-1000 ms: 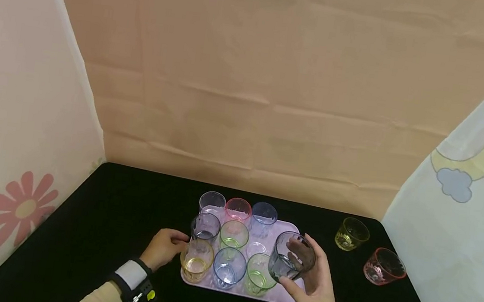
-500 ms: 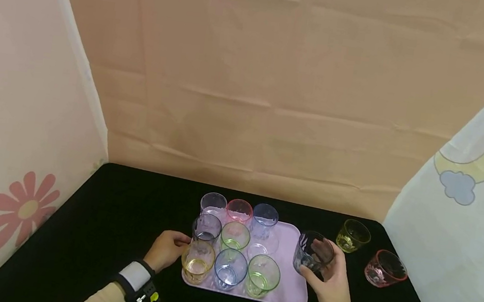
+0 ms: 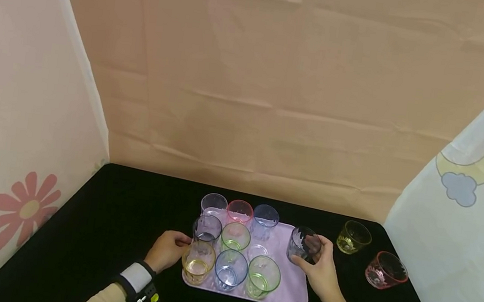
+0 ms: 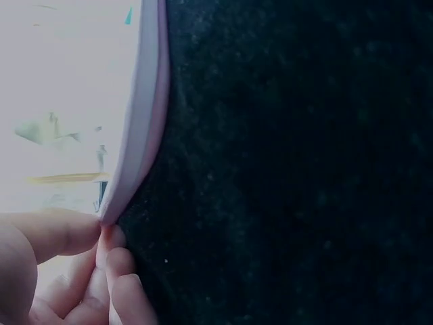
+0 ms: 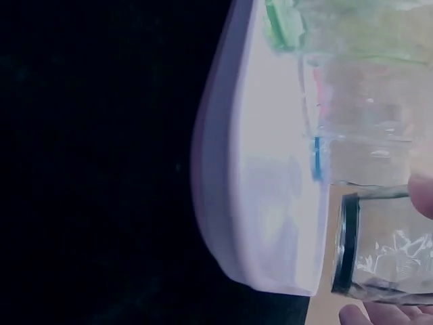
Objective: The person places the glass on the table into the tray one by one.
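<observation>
My right hand (image 3: pixel 323 276) grips a grey tinted glass (image 3: pixel 299 246) by its side, at the back right of a pink tray (image 3: pixel 290 289). In the right wrist view the glass (image 5: pixel 389 254) lies between thumb and fingers, beside the tray's edge; whether its base touches the tray I cannot tell. My left hand (image 3: pixel 167 251) pinches the tray's left rim, as the left wrist view shows the rim (image 4: pixel 139 112) between thumb and fingers. On the tray stand several glasses, among them a yellow one (image 3: pixel 197 270), a blue one (image 3: pixel 229 275), a green one (image 3: pixel 262 282) and a clear one (image 3: pixel 258 252).
Off the tray to the right, a yellow-green glass (image 3: pixel 351 239) and a red glass (image 3: pixel 383 273) stand on the black tabletop (image 3: pixel 141 199). Brown paper (image 3: pixel 253 97) hangs behind the table. Printed sheets flank it on the left and right.
My right hand has carried the grey glass from above the tray's front right, out to the right, then back a little left and away from me. The left hand stays at the tray rim.
</observation>
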Motion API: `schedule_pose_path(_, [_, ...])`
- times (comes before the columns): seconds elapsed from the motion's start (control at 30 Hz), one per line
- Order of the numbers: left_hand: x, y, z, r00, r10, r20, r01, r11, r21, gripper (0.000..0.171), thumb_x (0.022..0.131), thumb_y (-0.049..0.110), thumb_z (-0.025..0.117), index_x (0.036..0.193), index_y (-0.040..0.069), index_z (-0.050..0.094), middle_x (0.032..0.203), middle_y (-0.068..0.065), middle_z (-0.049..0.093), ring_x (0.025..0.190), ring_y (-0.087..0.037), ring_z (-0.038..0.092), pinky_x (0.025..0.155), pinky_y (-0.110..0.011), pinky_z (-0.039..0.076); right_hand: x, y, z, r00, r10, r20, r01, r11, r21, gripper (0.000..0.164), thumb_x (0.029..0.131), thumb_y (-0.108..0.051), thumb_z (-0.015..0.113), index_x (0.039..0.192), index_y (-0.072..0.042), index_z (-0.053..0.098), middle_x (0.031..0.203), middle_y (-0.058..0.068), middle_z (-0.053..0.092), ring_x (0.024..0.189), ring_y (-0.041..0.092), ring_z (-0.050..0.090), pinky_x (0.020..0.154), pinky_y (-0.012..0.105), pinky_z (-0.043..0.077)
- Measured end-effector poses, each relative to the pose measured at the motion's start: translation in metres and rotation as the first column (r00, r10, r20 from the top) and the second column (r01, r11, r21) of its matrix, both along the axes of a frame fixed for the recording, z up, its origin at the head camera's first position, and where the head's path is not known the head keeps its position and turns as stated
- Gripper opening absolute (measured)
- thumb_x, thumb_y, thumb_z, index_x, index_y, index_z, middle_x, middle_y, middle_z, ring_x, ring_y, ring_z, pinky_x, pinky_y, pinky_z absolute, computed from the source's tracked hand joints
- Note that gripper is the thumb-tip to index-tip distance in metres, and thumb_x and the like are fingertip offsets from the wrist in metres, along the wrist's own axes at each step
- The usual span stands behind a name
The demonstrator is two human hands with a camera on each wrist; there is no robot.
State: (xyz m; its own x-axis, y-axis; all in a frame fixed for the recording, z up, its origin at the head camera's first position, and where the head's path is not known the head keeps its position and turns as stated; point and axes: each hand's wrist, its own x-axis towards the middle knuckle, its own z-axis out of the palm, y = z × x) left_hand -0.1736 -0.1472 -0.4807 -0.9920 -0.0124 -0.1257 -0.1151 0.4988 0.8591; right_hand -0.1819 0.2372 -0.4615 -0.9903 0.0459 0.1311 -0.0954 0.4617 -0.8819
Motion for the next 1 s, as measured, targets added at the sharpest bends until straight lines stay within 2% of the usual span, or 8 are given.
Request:
schedule_pose_path(0.13, [-0.001, 0.000, -0.001, 1.000, 0.011, 0.019, -0.010, 0.999, -0.038, 0.020, 0.089, 0.019, 0.075, 0.103, 0.004, 0.074, 0.091, -0.004, 0.070, 0.084, -0.021, 0.065, 0.070, -0.039, 0.052, -0.009, -0.001, -0.006, 0.999, 0.016, 0.052, -0.019, 0.999, 0.046, 0.084, 0.086, -0.005, 0.080, 0.143, 0.004, 0.019, 0.146, 0.030, 0.045, 0.138, 0.043, 0.044, 0.114, 0.049, 0.036])
schedule_pose_path(0.2, [-0.001, 0.000, -0.001, 1.000, 0.018, 0.020, -0.017, 0.998, -0.053, 0.020, 0.089, 0.020, 0.075, 0.102, 0.005, 0.074, 0.091, -0.003, 0.070, 0.084, -0.021, 0.065, 0.069, -0.039, 0.051, -0.013, -0.002, -0.009, 0.998, 0.017, 0.068, -0.021, 0.998, 0.052, 0.084, 0.086, -0.006, 0.080, 0.142, 0.004, 0.019, 0.146, 0.030, 0.045, 0.139, 0.044, 0.044, 0.114, 0.055, 0.033])
schedule_pose_path(0.33, [-0.001, 0.001, -0.002, 1.000, 0.018, 0.016, -0.017, 0.998, -0.054, 0.019, 0.090, 0.020, 0.074, 0.103, 0.006, 0.075, 0.092, -0.003, 0.070, 0.085, -0.020, 0.064, 0.069, -0.039, 0.050, -0.018, -0.003, -0.013, 0.996, 0.007, 0.089, -0.014, 0.997, 0.079, 0.083, 0.086, -0.008, 0.081, 0.142, 0.003, 0.020, 0.147, 0.030, 0.045, 0.139, 0.043, 0.042, 0.114, 0.056, 0.033])
schedule_pose_path(0.5, [-0.002, 0.001, -0.002, 1.000, 0.010, 0.023, -0.009, 0.999, -0.041, 0.019, 0.090, 0.019, 0.074, 0.103, 0.005, 0.074, 0.092, -0.004, 0.069, 0.085, -0.021, 0.064, 0.070, -0.040, 0.051, -0.023, -0.004, -0.014, 0.997, 0.011, 0.074, -0.019, 0.994, 0.111, 0.082, 0.087, -0.009, 0.081, 0.141, 0.004, 0.021, 0.145, 0.031, 0.045, 0.139, 0.044, 0.041, 0.114, 0.059, 0.031])
schedule_pose_path(0.83, [-0.003, 0.000, -0.003, 0.998, 0.011, 0.054, -0.009, 0.999, -0.032, 0.021, 0.088, 0.019, 0.075, 0.105, 0.005, 0.073, 0.094, -0.005, 0.068, 0.086, -0.021, 0.064, 0.073, -0.042, 0.052, -0.037, -0.013, -0.015, 0.999, 0.032, 0.024, -0.035, 0.995, 0.093, 0.080, 0.086, -0.004, 0.080, 0.138, 0.005, 0.020, 0.145, 0.036, 0.044, 0.141, 0.047, 0.039, 0.118, 0.054, 0.026])
schedule_pose_path(1.0, [-0.004, -0.001, -0.002, 0.998, 0.009, 0.068, -0.007, 0.999, -0.032, 0.023, 0.089, 0.020, 0.074, 0.106, 0.005, 0.073, 0.095, -0.005, 0.068, 0.086, -0.022, 0.063, 0.073, -0.043, 0.053, -0.043, -0.014, -0.015, 0.999, 0.035, 0.030, -0.038, 0.995, 0.095, 0.078, 0.087, -0.003, 0.079, 0.137, 0.005, 0.019, 0.146, 0.035, 0.043, 0.142, 0.047, 0.038, 0.119, 0.053, 0.025])
